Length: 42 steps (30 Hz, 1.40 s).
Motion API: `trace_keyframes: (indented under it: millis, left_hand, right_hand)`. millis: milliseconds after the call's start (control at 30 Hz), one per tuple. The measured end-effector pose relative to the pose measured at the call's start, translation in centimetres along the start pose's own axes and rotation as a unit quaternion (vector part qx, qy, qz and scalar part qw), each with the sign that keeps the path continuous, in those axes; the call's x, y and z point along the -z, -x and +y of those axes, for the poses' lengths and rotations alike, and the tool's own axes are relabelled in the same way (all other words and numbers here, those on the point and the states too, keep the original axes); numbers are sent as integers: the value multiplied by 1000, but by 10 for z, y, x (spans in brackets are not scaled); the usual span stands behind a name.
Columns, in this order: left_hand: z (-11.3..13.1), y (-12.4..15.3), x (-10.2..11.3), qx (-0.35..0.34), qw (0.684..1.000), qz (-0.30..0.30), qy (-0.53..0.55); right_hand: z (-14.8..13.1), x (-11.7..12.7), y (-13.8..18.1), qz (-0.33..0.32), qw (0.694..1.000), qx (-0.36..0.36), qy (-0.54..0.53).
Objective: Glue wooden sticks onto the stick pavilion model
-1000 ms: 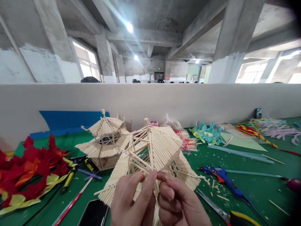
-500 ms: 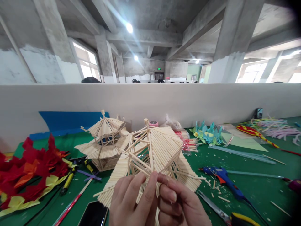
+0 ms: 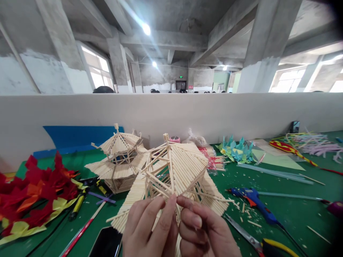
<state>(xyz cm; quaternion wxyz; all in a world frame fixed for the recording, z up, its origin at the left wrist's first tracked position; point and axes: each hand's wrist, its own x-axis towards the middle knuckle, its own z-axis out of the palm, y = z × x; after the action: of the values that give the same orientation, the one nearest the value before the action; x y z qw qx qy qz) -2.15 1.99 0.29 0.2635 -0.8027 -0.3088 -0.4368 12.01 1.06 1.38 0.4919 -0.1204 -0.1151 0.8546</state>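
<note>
A: How far along is that stick pavilion (image 3: pixel 187 166), dead centre on the green table (image 3: pixel 292 214)?

B: Halfway up top, I'd guess. Upper roof's slatted from 3 to 6 o'clock, but 6 to 9 is bare struts, so that bit looks left to do. Lower roof seems mostly covered, what I can see. The smaller pavilion (image 3: pixel 122 144) at 10 has slats on both tiers.

A: And the hands?

B: Left hand (image 3: pixel 150 226) and right hand (image 3: pixel 205 225) both at 6, fingers bent in, tips bunched at the upper roof's front corner. Can't tell if anything's pinched in there.

A: Any brands?

B: None I can read. Nothing legible on the glue gun (image 3: pixel 250 196) at 3 or the red packets (image 3: pixel 211 157) at 2. Red sign (image 3: pixel 190 87) way off at 12? Too tiny.
</note>
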Motion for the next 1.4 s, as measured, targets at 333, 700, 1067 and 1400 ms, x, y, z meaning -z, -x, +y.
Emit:
trace_keyframes:
  millis: [333, 700, 1067, 1400]
  left_hand:
    - [-5, 1, -3, -17, 1000, -11, 3]
    - [-5, 4, -7, -4, 1000, -6, 15]
    - [-5, -1, 6, 16, 998, 14, 64]
    - [-7, 0, -7, 4, 999, -4, 43]
  right_hand:
    - [1, 6, -1, -19, 1000, -2, -9]
    - [1, 6, -2, -31, 999, -10, -21]
    - [1, 9, -2, -47, 999, -8, -9]
    - [3, 8, -4, -50, 999, 6, 0]
